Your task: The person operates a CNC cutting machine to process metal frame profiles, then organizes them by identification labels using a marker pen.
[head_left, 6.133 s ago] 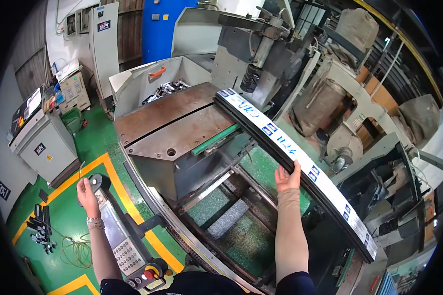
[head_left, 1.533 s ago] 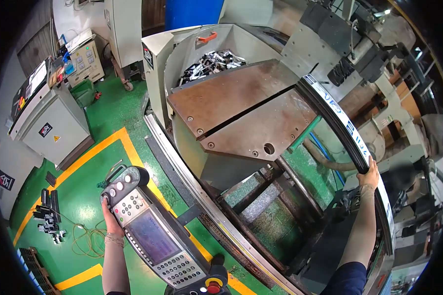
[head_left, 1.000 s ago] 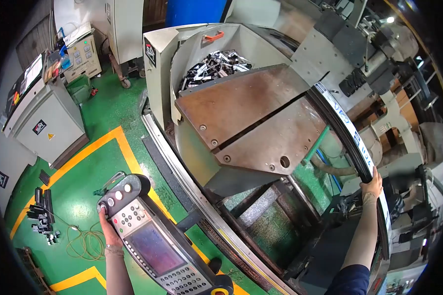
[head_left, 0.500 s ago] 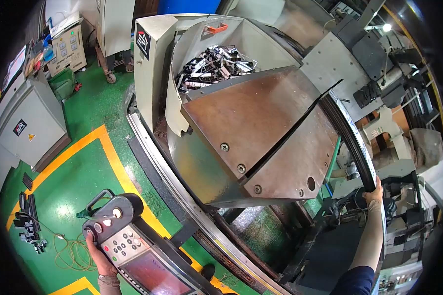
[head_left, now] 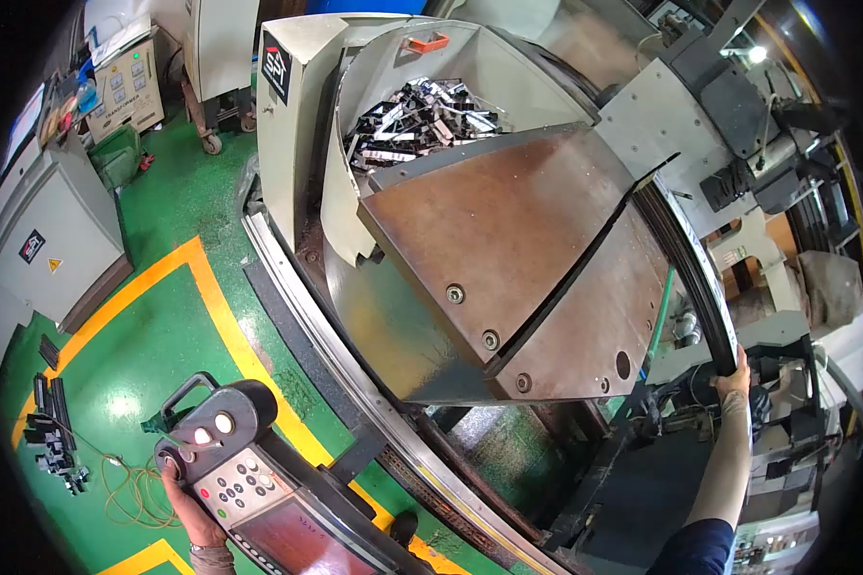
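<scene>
My left hand (head_left: 193,508) is at the lower left, closed around the side edge of a machine control panel (head_left: 288,498) with a screen and buttons. Its thumb lies by a round knob at the panel's corner; most fingers are hidden behind. My right hand (head_left: 734,376), at the right, grips the near end of a long dark profile (head_left: 692,264) with a pale strip along its outer side. The profile runs up and away beside a brown steel plate (head_left: 508,230), which has a long dark slot and several bolts.
Beyond the plate, a cream bin (head_left: 537,81) holds a heap of short metal offcuts (head_left: 422,120). A grey cabinet (head_left: 53,240) stands at the left. Dark pieces (head_left: 56,431) and a thin cable (head_left: 129,494) lie on the green floor. A metal rail (head_left: 355,369) curves past the machine.
The view has shifted slightly, and the plate appears a little lower and farther right. Both hands keep their holds on the control panel and the profile.
</scene>
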{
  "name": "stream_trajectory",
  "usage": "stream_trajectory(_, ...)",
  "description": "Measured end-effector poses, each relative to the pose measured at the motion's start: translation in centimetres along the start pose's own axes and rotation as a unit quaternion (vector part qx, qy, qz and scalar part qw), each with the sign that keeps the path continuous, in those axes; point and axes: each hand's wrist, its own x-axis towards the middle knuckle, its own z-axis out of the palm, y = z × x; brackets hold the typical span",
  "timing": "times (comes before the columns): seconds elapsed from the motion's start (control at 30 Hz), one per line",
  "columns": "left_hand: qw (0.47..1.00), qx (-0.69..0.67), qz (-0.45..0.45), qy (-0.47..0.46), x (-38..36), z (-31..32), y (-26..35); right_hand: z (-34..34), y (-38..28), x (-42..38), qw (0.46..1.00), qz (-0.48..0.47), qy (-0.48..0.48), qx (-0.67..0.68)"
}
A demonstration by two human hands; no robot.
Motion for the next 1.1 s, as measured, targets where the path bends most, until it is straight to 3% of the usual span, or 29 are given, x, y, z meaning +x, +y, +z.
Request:
stream_trajectory(0.83,1.0,-0.013,-0.007,0.0,0.1,-0.4,-0.1,0.3,-0.1,-0.1,1.0,0.01,0.024,-0.014)
stream_trajectory(1.1,1.0,0.007,0.01,-0.008,-0.2,0.4,0.1,-0.8,-1.3,-0.7,0.998,0.043,-0.011,-0.042)
